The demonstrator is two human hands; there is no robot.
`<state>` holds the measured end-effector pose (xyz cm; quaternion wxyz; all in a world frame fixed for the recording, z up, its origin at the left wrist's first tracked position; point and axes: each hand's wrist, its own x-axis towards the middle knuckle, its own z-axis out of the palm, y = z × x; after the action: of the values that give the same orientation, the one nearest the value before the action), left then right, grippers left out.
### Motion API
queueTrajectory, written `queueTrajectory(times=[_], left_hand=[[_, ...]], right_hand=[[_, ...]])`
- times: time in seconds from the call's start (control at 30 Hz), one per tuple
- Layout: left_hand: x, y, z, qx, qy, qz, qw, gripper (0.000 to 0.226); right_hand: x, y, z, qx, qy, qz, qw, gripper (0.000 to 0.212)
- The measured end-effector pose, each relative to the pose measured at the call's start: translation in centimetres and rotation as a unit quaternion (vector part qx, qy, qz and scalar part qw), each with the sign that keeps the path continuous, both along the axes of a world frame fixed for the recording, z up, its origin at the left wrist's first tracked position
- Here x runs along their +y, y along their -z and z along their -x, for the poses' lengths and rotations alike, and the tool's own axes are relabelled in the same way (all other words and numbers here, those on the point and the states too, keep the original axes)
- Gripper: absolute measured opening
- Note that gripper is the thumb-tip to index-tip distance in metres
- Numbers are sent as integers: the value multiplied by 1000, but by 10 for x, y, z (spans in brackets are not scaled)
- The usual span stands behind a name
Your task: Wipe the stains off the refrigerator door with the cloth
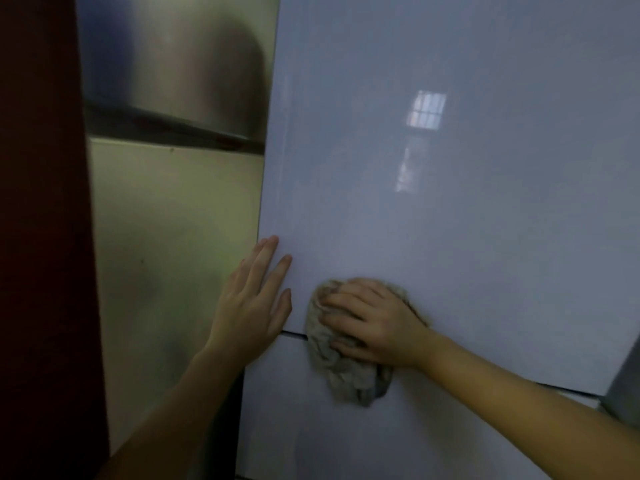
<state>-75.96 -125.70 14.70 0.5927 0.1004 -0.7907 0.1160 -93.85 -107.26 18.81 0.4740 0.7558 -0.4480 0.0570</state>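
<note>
The glossy pale blue-grey refrigerator door [450,202] fills the right of the head view, with a seam between its upper and lower panels low down. My right hand [374,323] presses a crumpled grey-beige cloth [346,372] flat against the door, right over that seam. My left hand [252,306] lies flat and open on the door's left edge, fingers pointing up, just left of the cloth. No stain is clear in this dim light.
Left of the door stands a second, brushed-metal refrigerator [173,220] with a dark horizontal gap between its sections. A dark red-brown panel [41,237] runs down the far left. A window reflection [426,109] glints on the door.
</note>
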Motion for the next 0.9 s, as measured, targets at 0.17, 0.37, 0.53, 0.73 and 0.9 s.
queueTrajectory(times=[0.17,0.37,0.53,0.73,0.9], left_hand=[[-2,3,2,4,9,-11,1000,50],[-1,2,4,12,24,-20,999,49],[0,3,5,17,14,-18,1000,47],[6,2,5,-17,-2,-36,999,56],[9,-59,4,-27,-31,-17,999,55]], right_hand=[[-22,-117,-14,-43,3,141,989,39],[-34,-125,-26,-89,17,197,976,40],[-21,-15,-12,-29,11,56,998,37],[18,-11,15,-24,5,34,999,33],[33,-102,24,-39,13,94,995,37]])
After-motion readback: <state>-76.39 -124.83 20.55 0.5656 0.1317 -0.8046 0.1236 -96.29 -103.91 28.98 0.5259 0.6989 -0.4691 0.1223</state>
